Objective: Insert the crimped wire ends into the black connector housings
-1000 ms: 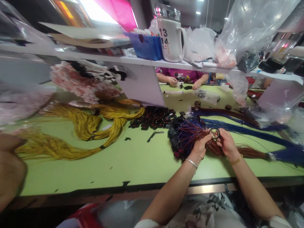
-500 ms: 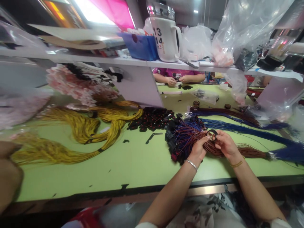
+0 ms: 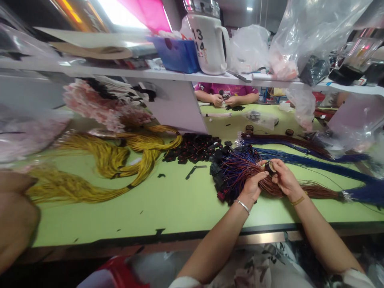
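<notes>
A thick bundle of brown and blue wires lies on the green table, fanning out at its left end into many black connectors. My left hand, wearing a silver bangle, is closed round the bundle near the fan. Just right of it, my right hand pinches a small roll of black tape against the top of the wires. Part of the right fingers is hidden behind the roll. Whether a strip of tape runs from roll to bundle cannot be made out.
Yellow wire bundles lie left, beside loose black connectors and a thin dark tool. Blue wires stretch right. Above runs a shelf with a white mug and blue bin. Another person works opposite.
The tape roll has turned from face-on to edge-on and shifted slightly right and down with my right hand. My left hand keeps its grip. The person opposite has raised a dark item.
</notes>
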